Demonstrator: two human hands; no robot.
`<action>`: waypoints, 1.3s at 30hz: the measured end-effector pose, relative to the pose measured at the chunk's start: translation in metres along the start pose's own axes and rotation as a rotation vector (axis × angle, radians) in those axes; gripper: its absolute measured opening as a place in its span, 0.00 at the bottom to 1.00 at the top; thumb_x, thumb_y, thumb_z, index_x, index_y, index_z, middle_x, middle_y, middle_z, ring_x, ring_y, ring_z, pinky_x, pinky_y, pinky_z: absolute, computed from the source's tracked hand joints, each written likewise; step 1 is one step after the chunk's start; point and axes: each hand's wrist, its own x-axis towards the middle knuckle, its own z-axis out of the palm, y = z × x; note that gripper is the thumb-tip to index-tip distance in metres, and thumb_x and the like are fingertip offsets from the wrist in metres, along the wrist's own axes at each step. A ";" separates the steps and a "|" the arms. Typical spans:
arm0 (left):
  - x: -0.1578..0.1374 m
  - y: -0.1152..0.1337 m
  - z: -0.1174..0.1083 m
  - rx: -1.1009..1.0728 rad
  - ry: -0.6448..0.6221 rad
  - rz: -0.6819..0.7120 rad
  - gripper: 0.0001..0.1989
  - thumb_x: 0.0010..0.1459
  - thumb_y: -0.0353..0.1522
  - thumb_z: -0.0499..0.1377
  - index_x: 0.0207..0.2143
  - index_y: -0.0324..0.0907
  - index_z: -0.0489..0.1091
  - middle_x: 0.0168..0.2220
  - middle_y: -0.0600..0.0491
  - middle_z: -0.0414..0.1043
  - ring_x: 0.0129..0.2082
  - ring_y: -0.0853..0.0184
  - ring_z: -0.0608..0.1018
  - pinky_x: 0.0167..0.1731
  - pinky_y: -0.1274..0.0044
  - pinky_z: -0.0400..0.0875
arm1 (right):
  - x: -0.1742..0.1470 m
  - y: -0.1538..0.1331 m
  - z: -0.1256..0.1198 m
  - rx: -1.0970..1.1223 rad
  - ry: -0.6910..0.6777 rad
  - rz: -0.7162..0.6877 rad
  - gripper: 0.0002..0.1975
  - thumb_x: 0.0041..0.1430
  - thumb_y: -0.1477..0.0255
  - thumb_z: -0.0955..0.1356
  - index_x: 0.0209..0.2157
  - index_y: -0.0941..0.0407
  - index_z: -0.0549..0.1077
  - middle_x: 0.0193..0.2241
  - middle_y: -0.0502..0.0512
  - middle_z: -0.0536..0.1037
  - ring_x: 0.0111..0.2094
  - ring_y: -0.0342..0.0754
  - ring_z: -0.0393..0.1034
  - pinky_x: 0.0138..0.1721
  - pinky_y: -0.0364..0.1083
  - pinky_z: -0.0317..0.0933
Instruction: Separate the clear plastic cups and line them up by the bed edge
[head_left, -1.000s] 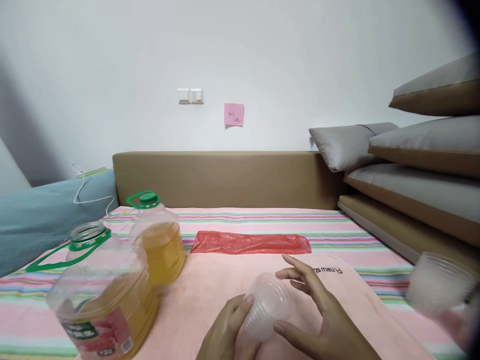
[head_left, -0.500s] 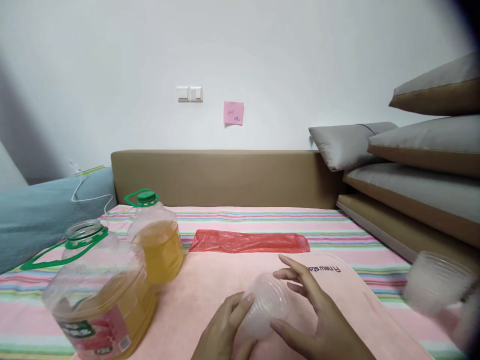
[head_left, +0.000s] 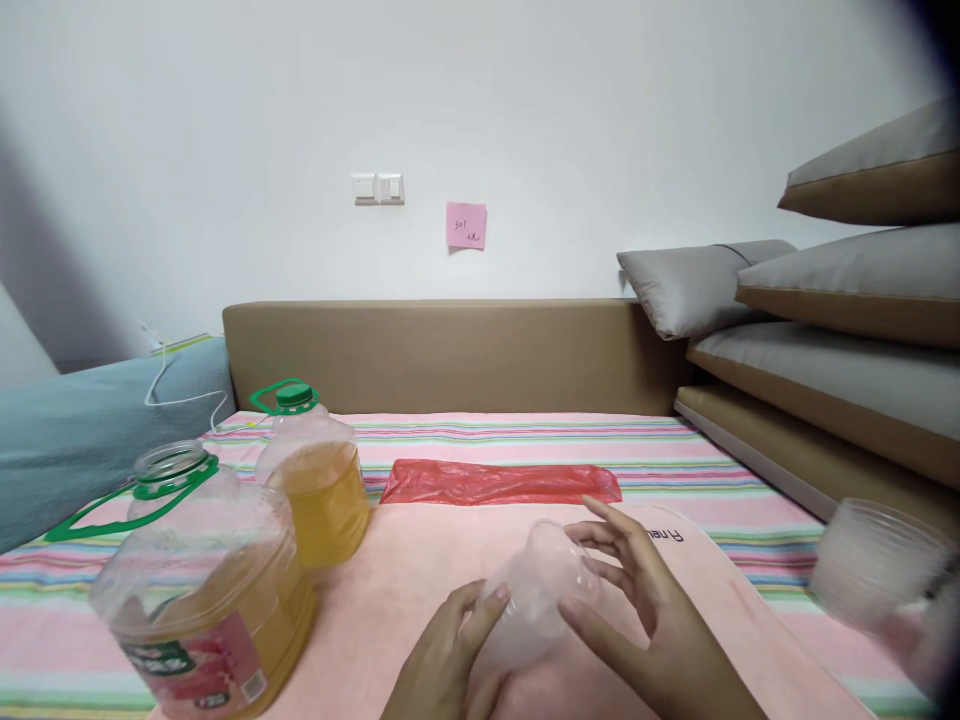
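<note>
A clear plastic cup [head_left: 536, 590] is held between both my hands low in the middle of the view, above a pink towel [head_left: 420, 590]. My left hand [head_left: 446, 665] grips its lower part with the thumb against the side. My right hand [head_left: 645, 620] holds its right side, fingers spread over the rim. To the left stand two oil jugs with green handles: an open one [head_left: 199, 590] in front and a capped one [head_left: 315, 480] behind it.
A red plastic bag [head_left: 499, 484] lies flat beyond the towel on the striped sheet [head_left: 735, 500]. A stack of clear cups [head_left: 874, 562] sits at the right edge. Grey cushions [head_left: 840, 300] pile up at the right; a tan headboard [head_left: 450, 350] runs behind.
The cup has been lifted slightly and tipped, its rim now further up and right. My right hand has shifted forward along it. The jugs have not moved.
</note>
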 end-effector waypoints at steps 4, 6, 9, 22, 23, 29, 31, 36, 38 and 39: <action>0.000 -0.005 -0.003 0.037 0.084 -0.018 0.38 0.64 0.25 0.55 0.70 0.61 0.47 0.63 0.52 0.68 0.61 0.63 0.76 0.58 0.72 0.76 | 0.003 -0.007 -0.014 0.083 0.129 -0.062 0.36 0.70 0.57 0.73 0.69 0.46 0.51 0.58 0.61 0.65 0.60 0.58 0.61 0.59 0.55 0.63; -0.002 -0.008 -0.005 0.072 0.153 -0.073 0.35 0.66 0.28 0.55 0.70 0.60 0.47 0.64 0.51 0.67 0.62 0.62 0.75 0.58 0.70 0.76 | 0.004 -0.013 -0.022 0.097 0.222 -0.045 0.38 0.69 0.56 0.74 0.69 0.46 0.52 0.58 0.61 0.65 0.61 0.59 0.61 0.59 0.55 0.62; -0.004 -0.013 -0.009 0.079 0.234 -0.239 0.31 0.70 0.35 0.54 0.70 0.58 0.46 0.66 0.48 0.64 0.65 0.58 0.72 0.62 0.60 0.72 | 0.004 -0.012 -0.029 -0.007 0.298 -0.084 0.37 0.67 0.55 0.74 0.69 0.46 0.56 0.57 0.61 0.67 0.60 0.60 0.61 0.58 0.56 0.63; -0.002 -0.023 -0.021 0.003 0.544 -0.333 0.38 0.65 0.40 0.62 0.70 0.54 0.46 0.60 0.43 0.70 0.58 0.53 0.77 0.58 0.50 0.71 | -0.010 0.031 0.032 -0.342 -0.173 0.065 0.39 0.59 0.64 0.70 0.69 0.49 0.55 0.55 0.55 0.67 0.59 0.56 0.59 0.60 0.57 0.56; -0.003 -0.023 -0.021 0.006 0.553 -0.321 0.37 0.65 0.40 0.62 0.70 0.54 0.47 0.60 0.43 0.71 0.58 0.53 0.77 0.58 0.50 0.71 | -0.011 0.031 0.034 -0.340 -0.189 0.060 0.39 0.60 0.64 0.70 0.69 0.49 0.55 0.55 0.55 0.67 0.59 0.56 0.59 0.60 0.56 0.56; -0.002 -0.019 -0.027 -0.015 0.595 -0.327 0.41 0.65 0.40 0.62 0.72 0.53 0.41 0.61 0.40 0.68 0.57 0.53 0.78 0.54 0.51 0.75 | -0.014 0.039 0.038 -0.346 -0.228 0.049 0.41 0.59 0.68 0.72 0.70 0.50 0.55 0.55 0.55 0.67 0.58 0.55 0.59 0.61 0.54 0.54; -0.001 -0.017 -0.027 -0.036 0.602 -0.335 0.43 0.65 0.40 0.62 0.72 0.53 0.40 0.60 0.40 0.70 0.57 0.53 0.78 0.55 0.50 0.75 | -0.015 0.044 0.039 -0.351 -0.242 0.040 0.42 0.58 0.70 0.73 0.70 0.50 0.55 0.55 0.55 0.67 0.58 0.55 0.59 0.61 0.53 0.54; 0.000 -0.016 -0.027 -0.058 0.597 -0.337 0.44 0.64 0.39 0.63 0.72 0.55 0.39 0.60 0.41 0.71 0.57 0.53 0.78 0.53 0.51 0.76 | -0.017 0.059 0.043 -0.370 -0.204 -0.007 0.46 0.53 0.74 0.75 0.70 0.49 0.55 0.55 0.55 0.67 0.57 0.57 0.60 0.59 0.54 0.54; 0.000 -0.016 -0.027 -0.057 0.597 -0.315 0.44 0.64 0.39 0.63 0.72 0.55 0.38 0.62 0.40 0.69 0.57 0.54 0.78 0.54 0.51 0.75 | -0.017 0.060 0.044 -0.372 -0.198 -0.014 0.48 0.52 0.75 0.76 0.70 0.49 0.54 0.55 0.55 0.67 0.56 0.57 0.60 0.59 0.54 0.55; 0.000 -0.016 -0.027 -0.054 0.594 -0.311 0.44 0.64 0.39 0.63 0.72 0.55 0.38 0.62 0.40 0.69 0.58 0.54 0.78 0.55 0.51 0.75 | -0.017 0.059 0.043 -0.371 -0.210 -0.007 0.48 0.52 0.74 0.77 0.70 0.49 0.54 0.55 0.54 0.67 0.57 0.57 0.60 0.59 0.54 0.55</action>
